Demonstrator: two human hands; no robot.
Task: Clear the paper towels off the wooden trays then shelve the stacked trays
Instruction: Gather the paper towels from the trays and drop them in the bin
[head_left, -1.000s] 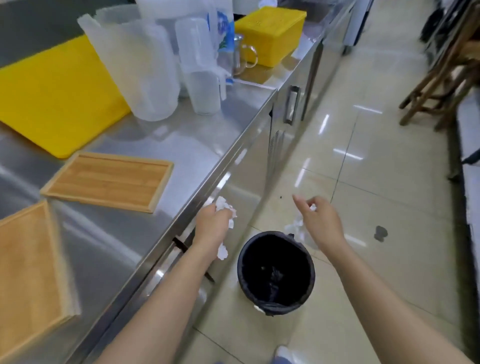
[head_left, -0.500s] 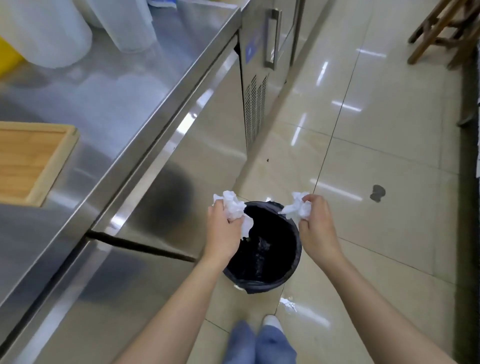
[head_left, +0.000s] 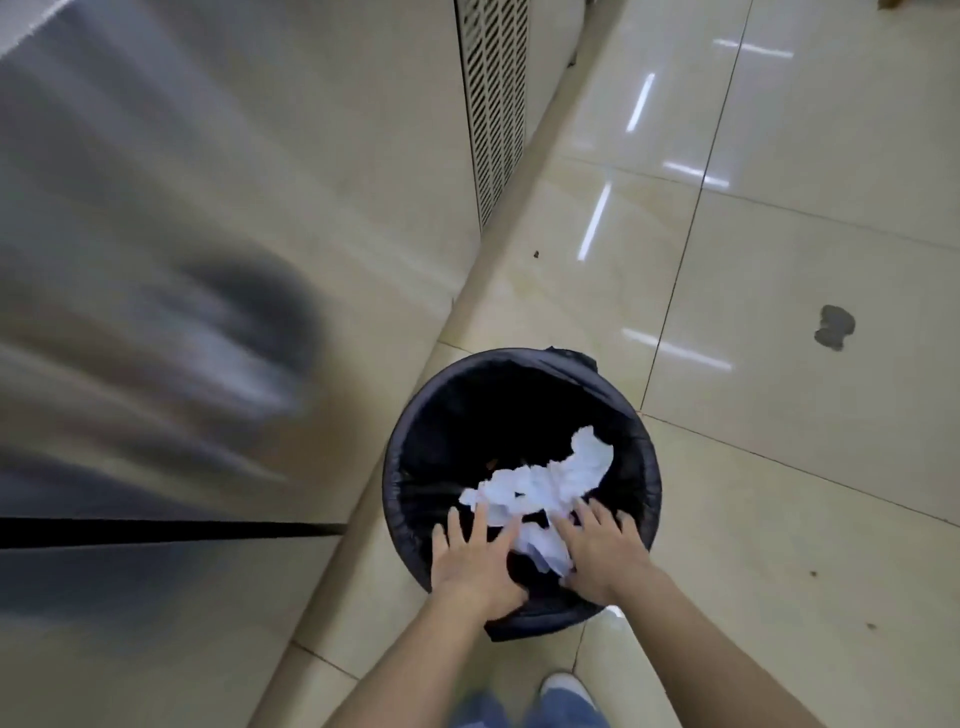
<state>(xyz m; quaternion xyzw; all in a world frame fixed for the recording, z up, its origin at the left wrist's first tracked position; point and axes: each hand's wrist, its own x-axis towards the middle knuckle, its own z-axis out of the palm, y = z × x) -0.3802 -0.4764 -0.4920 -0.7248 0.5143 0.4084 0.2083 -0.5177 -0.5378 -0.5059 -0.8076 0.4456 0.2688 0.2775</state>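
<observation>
A: Where are the towels (head_left: 545, 488) sitting right now?

B: They are lying crumpled inside the bin (head_left: 644, 447), just beyond the fingertips of both hands. The left hand (head_left: 475, 564) is hovering with its fingers spread flat over the near rim, and the right hand (head_left: 602, 553) is doing the same beside it. Neither is closing on anything, though a fold of paper is hanging between the two palms and may be brushing the right one (too blurred to say for sure).

A: How is that paper going to handle?

B: I am judging it as nearly weightless, soft and limp, so it is giving no resistance and is probably drifting rather than dropping. If a scrap is clinging to a palm, pinching it at a loose corner should be enough.

A: And the trays?

B: They are not showing here; only the steel cabinet (head_left: 234, 208) to the left of the hands and the tiled floor (head_left: 779, 260) are. I am expecting them to be stiff, light and flat, best gripped along the two long edges with both hands.
</observation>
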